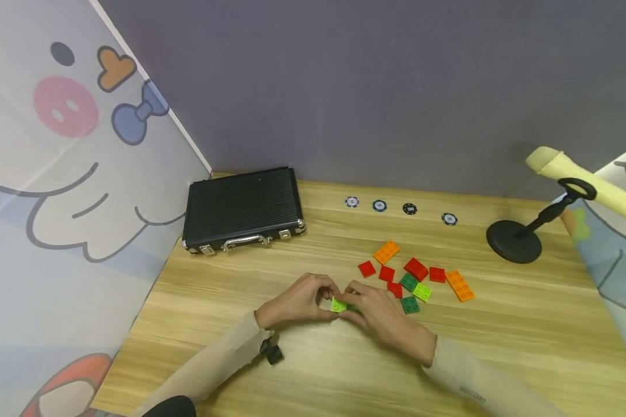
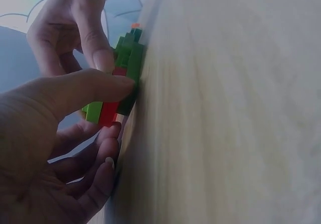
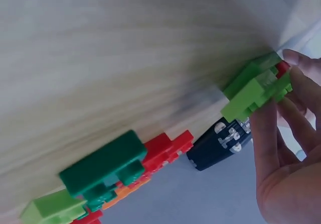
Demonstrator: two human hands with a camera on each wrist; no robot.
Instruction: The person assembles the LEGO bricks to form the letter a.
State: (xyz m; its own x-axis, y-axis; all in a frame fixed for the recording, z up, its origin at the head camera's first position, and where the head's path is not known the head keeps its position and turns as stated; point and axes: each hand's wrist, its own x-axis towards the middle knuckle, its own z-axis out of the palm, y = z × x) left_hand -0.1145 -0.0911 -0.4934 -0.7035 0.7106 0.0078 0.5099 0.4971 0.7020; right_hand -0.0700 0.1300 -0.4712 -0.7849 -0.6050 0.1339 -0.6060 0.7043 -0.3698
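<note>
Wooden tabletop (image 1: 229,289): pale-grained, meeting a gray wall (image 1: 370,87) at the far side, cartoon panel (image 1: 73,191) to the left.
Brick stack (image 1: 338,305): lime, red and green, between the two hands, near the table's middle.
Left hand (image 1: 305,298): pinching the stack's left end.
Right hand (image 1: 381,317): gripping its right end with thumb and fingers.
Loose bricks (image 1: 416,269): red, orange, green, lime, right and slightly farther.
Black case (image 1: 243,205): far left.
Chips (image 1: 379,205): four, far side.
</note>
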